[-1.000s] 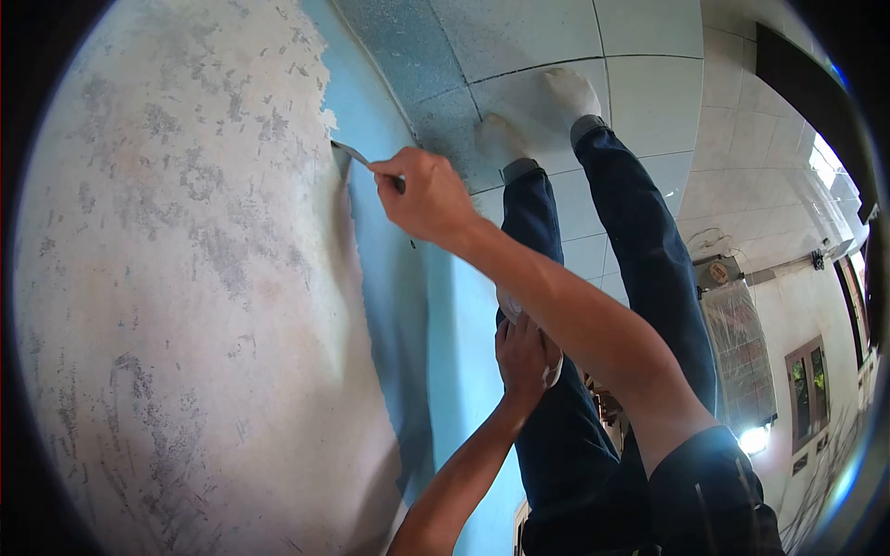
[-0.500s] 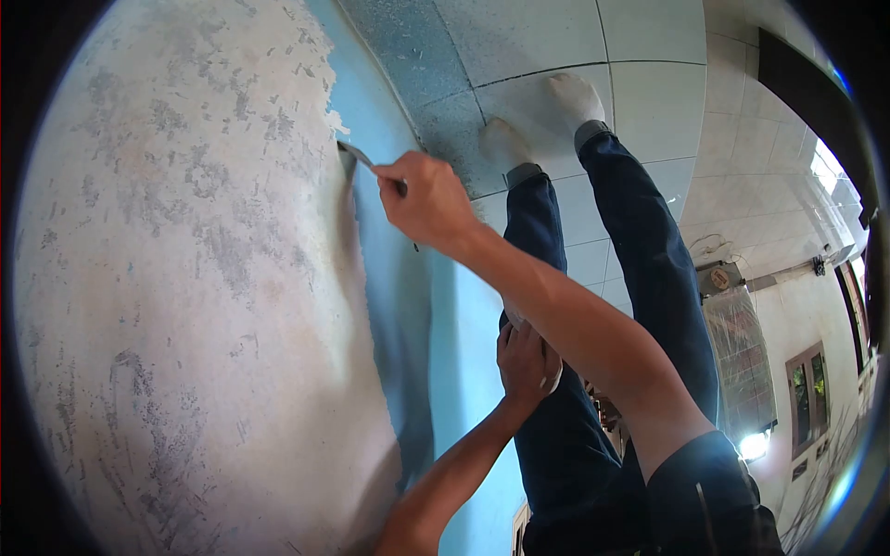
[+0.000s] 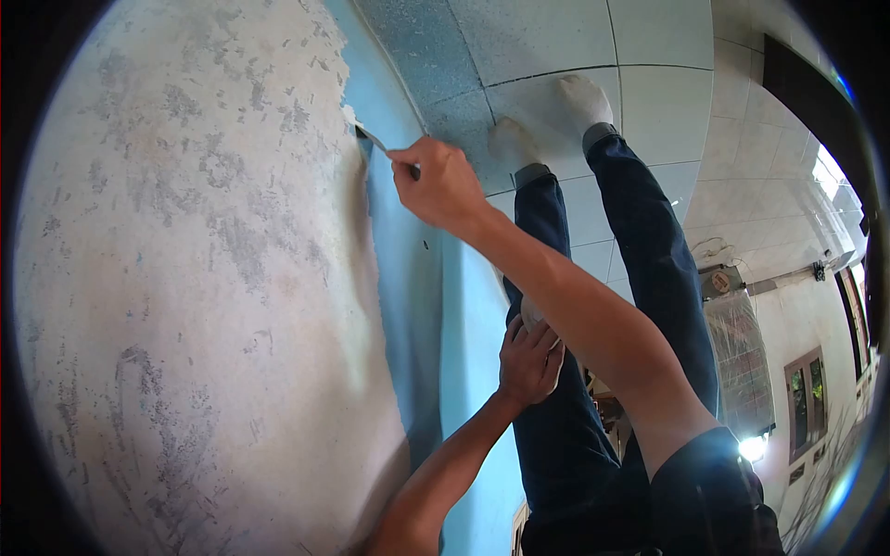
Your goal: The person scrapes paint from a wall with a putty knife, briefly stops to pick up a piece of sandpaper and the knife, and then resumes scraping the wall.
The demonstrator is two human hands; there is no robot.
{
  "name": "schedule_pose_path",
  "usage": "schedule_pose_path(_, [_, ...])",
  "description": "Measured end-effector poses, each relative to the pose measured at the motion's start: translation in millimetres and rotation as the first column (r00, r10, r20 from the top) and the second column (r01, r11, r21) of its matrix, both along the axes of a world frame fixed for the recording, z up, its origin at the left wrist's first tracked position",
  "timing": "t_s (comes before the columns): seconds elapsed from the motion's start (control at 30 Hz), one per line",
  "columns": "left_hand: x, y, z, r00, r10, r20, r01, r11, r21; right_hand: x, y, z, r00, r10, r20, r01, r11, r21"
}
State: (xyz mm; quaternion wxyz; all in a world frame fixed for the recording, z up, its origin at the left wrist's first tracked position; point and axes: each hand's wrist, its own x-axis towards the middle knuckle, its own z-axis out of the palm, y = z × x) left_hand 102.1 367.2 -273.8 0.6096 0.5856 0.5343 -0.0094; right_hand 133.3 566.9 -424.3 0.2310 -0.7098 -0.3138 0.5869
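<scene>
My right hand (image 3: 438, 183) is closed on the handle of a putty knife (image 3: 373, 139). The blade meets the wall (image 3: 222, 278) at the ragged border between its whitish, grey-flecked surface and a light blue band (image 3: 400, 306). Lower in the picture, my left hand (image 3: 530, 366) curls around a pale, rounded thing (image 3: 531, 313) in front of my leg. My right forearm partly covers that thing, so I cannot make out its kind.
My legs in dark jeans (image 3: 654, 241) and my feet (image 3: 584, 100) are on a tiled floor (image 3: 547, 37). A dusty strip of floor (image 3: 422, 56) runs along the wall base. A plastic-covered object (image 3: 742, 352) and a window (image 3: 805, 398) are at the right.
The view has shifted slightly. My right hand and the putty knife have moved a little up and right in the picture, along the blue border. My left hand keeps its grip.
</scene>
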Motion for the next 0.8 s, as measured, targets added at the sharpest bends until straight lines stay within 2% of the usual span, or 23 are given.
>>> schedule_pose_path(0.1, [-1,3,-2,1.0,-0.011,0.019,0.011,1.0,0.024,3,-6,12,0.998,0.013,-0.067,-0.012,1.0,0.024])
schedule_pose_path(0.2, [-2,1,-2,1.0,-0.004,0.004,0.004,1.0,-0.021,0,5,-5,0.999,-0.037,0.024,0.036,0.998,0.055])
schedule_pose_path(0.3, [-1,1,-5,1.0,0.002,-0.02,-0.003,0.999,-0.038,-2,16,-8,0.999,-0.003,-0.034,0.001,0.997,-0.071])
schedule_pose_path(0.4, [0,3,-4,0.999,0.019,-0.028,-0.021,0.998,-0.056,4,-8,17,0.998,-0.001,-0.057,0.006,0.997,0.082])
schedule_pose_path(0.5, [4,6,-2,0.999,0.022,-0.038,-0.024,0.998,-0.055,3,-6,16,0.997,-0.036,-0.07,0.039,0.998,0.044])
schedule_pose_path(0.6, [5,7,-2,0.999,0.017,-0.044,-0.019,0.998,-0.059,-2,10,-5,0.999,-0.033,-0.004,0.033,0.999,0.021])
schedule_pose_path(0.8, [7,8,-5,0.997,0.039,-0.066,-0.042,0.998,-0.039,5,-6,19,0.998,-0.012,-0.067,0.018,0.996,0.091])
